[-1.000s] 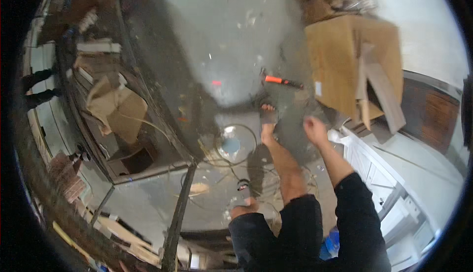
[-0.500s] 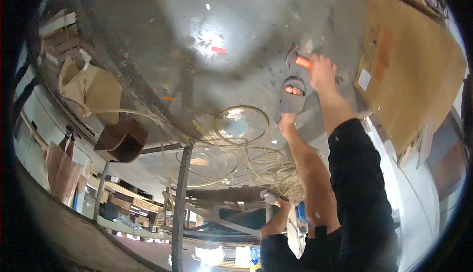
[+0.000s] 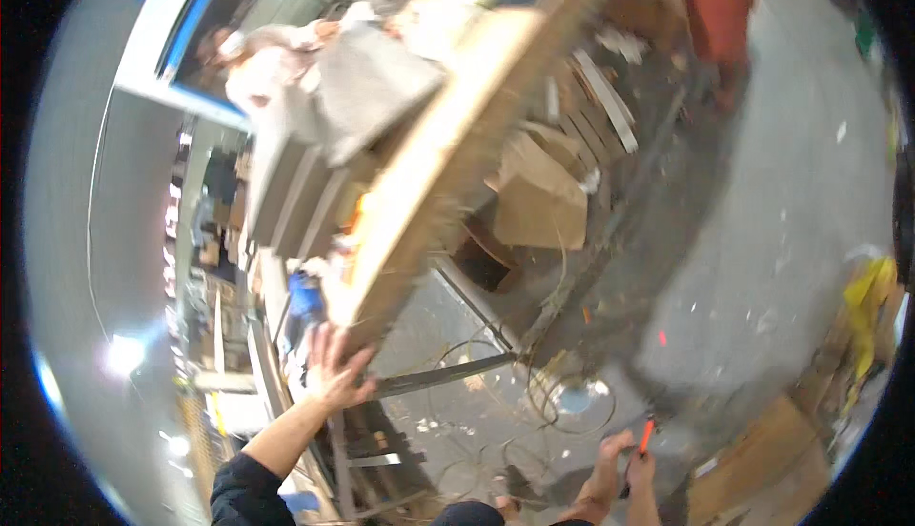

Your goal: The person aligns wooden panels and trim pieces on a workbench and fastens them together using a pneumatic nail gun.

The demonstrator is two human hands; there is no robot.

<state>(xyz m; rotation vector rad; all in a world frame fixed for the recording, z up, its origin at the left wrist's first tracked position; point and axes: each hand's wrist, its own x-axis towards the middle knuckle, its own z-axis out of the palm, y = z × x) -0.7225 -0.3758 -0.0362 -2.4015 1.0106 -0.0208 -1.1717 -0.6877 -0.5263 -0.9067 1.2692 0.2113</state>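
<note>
Gripping orange hammer [image 3: 647,436] w/ R fingers [image 3: 637,467], jutting past them; L fingers [image 3: 325,347] spread nr tabletop [image 3: 412,183].

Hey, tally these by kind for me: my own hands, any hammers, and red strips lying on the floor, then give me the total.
Left hand and right hand: 2
Orange-handled hammer, held in the right hand: 1
Red strip: 1
Total: 4

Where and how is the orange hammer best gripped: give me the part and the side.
Grip the hammer low on its handle, probably coming from the person's own side: its orange length points away from the person, leaving the near end toward the right hand, which holds it there. Blur hides the exact finger placement.
</note>
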